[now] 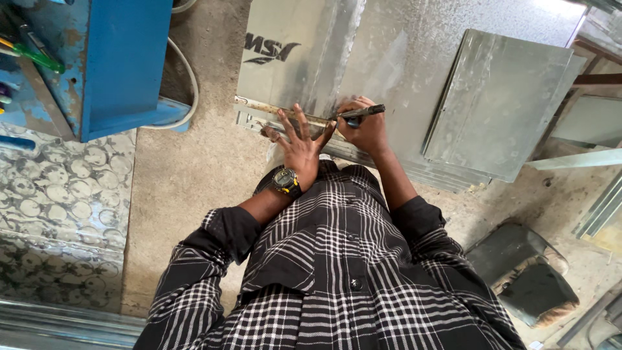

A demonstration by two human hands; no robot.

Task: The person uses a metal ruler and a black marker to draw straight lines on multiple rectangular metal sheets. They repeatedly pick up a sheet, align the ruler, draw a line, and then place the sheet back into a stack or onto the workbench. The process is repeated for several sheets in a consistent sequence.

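I look straight down at a large galvanised metal sheet (389, 52) lying on a concrete floor. My left hand (299, 144), fingers spread and a watch on the wrist, presses a worn metal ruler (259, 106) flat against the sheet's near edge. My right hand (366, 129) grips a dark marker pen (363, 112) with its tip down at the ruler's edge, just right of my left fingers. My checked shirt fills the lower middle of the view.
A smaller stack of metal sheets (499, 104) lies on the right part of the big sheet. A blue metal machine stand (113, 65) with a white cable (189, 84) stands at the left. Patterned sheet metal (58, 207) lies lower left, worn dark cushions (525, 272) lower right.
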